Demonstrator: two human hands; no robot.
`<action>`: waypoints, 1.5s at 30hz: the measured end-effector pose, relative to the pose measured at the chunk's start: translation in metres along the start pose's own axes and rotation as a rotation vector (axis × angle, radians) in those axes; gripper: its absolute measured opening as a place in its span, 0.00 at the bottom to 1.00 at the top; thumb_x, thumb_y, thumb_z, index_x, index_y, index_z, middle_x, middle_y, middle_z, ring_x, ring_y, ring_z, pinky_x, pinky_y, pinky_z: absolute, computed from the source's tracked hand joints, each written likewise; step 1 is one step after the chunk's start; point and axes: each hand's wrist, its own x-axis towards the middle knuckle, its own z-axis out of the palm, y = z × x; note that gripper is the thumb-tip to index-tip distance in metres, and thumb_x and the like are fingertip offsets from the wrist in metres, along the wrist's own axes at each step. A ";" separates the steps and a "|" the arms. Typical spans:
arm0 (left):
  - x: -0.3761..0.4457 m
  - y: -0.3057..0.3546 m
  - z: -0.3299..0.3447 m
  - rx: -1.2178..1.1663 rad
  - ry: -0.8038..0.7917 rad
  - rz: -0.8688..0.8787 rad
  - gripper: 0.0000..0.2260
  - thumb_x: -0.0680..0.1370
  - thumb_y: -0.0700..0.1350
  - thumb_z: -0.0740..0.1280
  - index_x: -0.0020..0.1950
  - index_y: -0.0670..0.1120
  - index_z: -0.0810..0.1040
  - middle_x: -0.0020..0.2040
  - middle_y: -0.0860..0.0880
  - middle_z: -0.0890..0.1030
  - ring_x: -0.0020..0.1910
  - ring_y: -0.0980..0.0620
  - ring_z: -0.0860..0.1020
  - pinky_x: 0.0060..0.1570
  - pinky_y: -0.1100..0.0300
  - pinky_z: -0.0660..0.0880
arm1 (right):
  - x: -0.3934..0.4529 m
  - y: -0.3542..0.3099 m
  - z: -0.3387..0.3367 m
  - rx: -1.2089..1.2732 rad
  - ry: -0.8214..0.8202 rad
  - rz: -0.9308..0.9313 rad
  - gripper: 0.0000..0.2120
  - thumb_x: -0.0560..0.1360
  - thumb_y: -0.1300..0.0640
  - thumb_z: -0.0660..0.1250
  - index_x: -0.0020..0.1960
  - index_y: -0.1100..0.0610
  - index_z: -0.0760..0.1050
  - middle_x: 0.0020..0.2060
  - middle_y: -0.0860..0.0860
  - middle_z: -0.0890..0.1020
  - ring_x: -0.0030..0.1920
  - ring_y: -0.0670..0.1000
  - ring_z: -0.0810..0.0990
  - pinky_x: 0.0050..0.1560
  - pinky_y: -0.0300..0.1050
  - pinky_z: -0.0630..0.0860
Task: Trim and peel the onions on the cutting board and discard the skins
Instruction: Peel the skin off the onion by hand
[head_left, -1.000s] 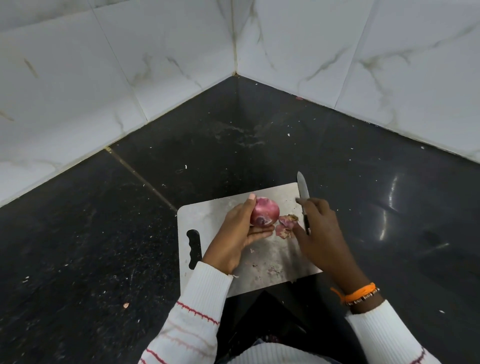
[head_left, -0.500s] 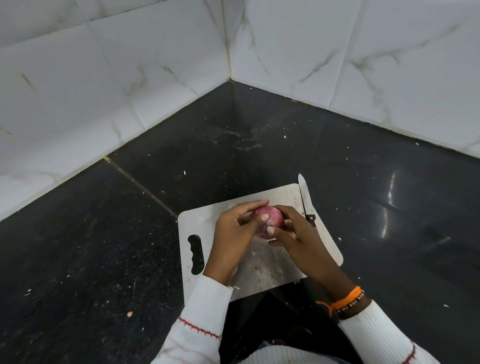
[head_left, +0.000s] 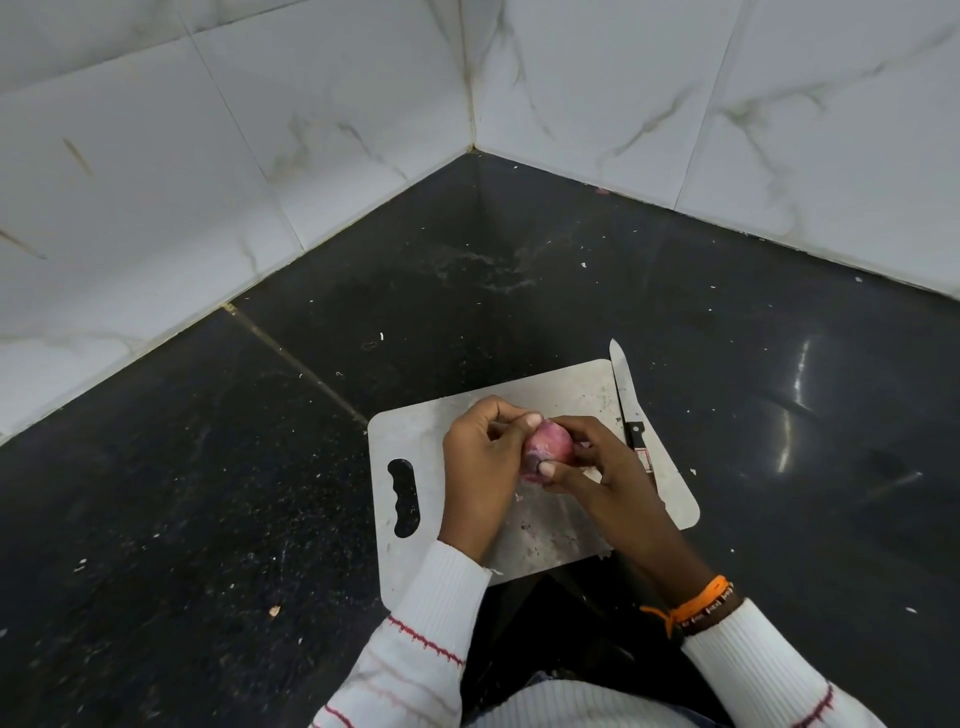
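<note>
A red onion (head_left: 549, 449) is held just above the steel cutting board (head_left: 545, 535), between both hands. My left hand (head_left: 480, 467) grips its left side with the thumb on top. On the right side my right hand (head_left: 597, 467) wraps around it, thumb pressed on the near face. A knife (head_left: 626, 397) with a black handle lies along the board's right edge, blade pointing away from me; neither hand touches it. Small bits of skin lie on the board under my hands.
The board sits on a black stone counter (head_left: 234, 493) in a corner of white marble-look tiled walls (head_left: 311, 130). The board's handle slot (head_left: 403, 497) is at its left. Tiny white specks and one skin flake (head_left: 274, 610) dot the counter.
One second ago my right hand held the knife beside a cut-off piece. It laid the knife on the board's right edge and joined my left hand on the onion.
</note>
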 end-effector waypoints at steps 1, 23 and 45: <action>0.000 -0.001 0.001 0.012 0.014 0.013 0.04 0.76 0.39 0.67 0.43 0.42 0.81 0.39 0.50 0.80 0.40 0.56 0.78 0.38 0.75 0.73 | 0.000 0.000 0.000 0.006 0.000 0.003 0.16 0.72 0.61 0.69 0.52 0.42 0.72 0.50 0.41 0.77 0.53 0.49 0.78 0.50 0.47 0.80; -0.001 -0.009 0.002 -0.268 -0.013 -0.052 0.11 0.74 0.35 0.68 0.46 0.51 0.83 0.43 0.50 0.83 0.44 0.55 0.81 0.44 0.58 0.80 | -0.003 -0.008 0.002 0.325 0.074 0.192 0.10 0.79 0.59 0.58 0.57 0.50 0.73 0.54 0.49 0.76 0.52 0.48 0.78 0.38 0.38 0.80; 0.000 -0.007 -0.012 0.062 -0.058 0.136 0.05 0.73 0.40 0.71 0.48 0.47 0.84 0.45 0.53 0.82 0.46 0.62 0.79 0.43 0.74 0.74 | 0.002 0.001 -0.002 0.221 0.156 0.153 0.11 0.77 0.58 0.62 0.57 0.50 0.75 0.54 0.49 0.79 0.54 0.48 0.78 0.44 0.36 0.79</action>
